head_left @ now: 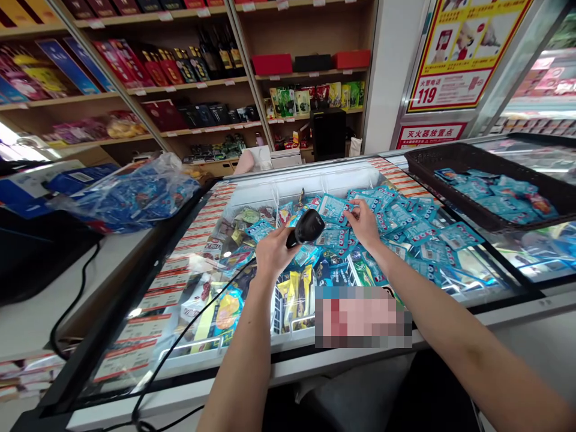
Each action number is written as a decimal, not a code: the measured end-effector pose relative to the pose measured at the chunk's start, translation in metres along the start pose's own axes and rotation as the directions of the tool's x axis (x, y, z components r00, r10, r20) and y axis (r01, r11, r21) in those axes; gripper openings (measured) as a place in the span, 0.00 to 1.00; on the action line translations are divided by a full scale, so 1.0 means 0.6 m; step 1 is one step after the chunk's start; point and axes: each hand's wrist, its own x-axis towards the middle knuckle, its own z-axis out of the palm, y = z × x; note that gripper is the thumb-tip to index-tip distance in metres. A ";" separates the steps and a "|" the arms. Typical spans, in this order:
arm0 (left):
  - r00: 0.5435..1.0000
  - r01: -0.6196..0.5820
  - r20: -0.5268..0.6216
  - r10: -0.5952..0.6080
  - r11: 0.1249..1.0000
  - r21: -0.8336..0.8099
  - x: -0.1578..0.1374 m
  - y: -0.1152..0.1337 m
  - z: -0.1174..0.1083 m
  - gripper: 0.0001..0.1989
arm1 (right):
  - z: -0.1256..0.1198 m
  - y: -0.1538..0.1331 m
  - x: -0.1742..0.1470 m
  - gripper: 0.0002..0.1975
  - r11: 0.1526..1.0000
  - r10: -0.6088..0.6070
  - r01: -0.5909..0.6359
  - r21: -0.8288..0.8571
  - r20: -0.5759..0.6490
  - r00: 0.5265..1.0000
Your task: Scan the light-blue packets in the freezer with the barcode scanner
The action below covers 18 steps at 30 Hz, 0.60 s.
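Note:
My left hand (275,251) is wrapped round the handle of a black barcode scanner (309,227), its head tilted toward the blue packets. A black cable runs from it down to the lower left. With thumb and fingers, my right hand (363,225) pinches the right edge of a blue snack packet (332,209), its printed white label facing up. Many similar blue packets (407,222) lie spread over the freezer's glass top (180,318), around and beneath my right hand. Through the glass, yellow ice cream packs (299,288) show in wire baskets.
A dark plastic basket (490,222) with more blue packets stands at the right on the freezer. At the left lies a clear plastic bag (148,192) of blue packets. Shelves (193,84) with boxes and bottles line the back. The scanner cable (180,342) crosses the glass.

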 end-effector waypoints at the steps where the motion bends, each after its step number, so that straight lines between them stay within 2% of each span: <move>1: 1.000 -0.011 0.007 0.011 1.000 0.003 -0.002 -0.001 0.001 0.17 | 0.000 -0.001 -0.001 0.18 1.000 -0.001 0.001 -0.009 0.003 1.000; 18: 0.997 -0.072 -0.006 0.073 0.995 0.068 -0.004 -0.004 0.012 0.16 | 0.002 -0.005 -0.008 0.17 0.998 -0.062 0.062 -0.002 -0.008 0.998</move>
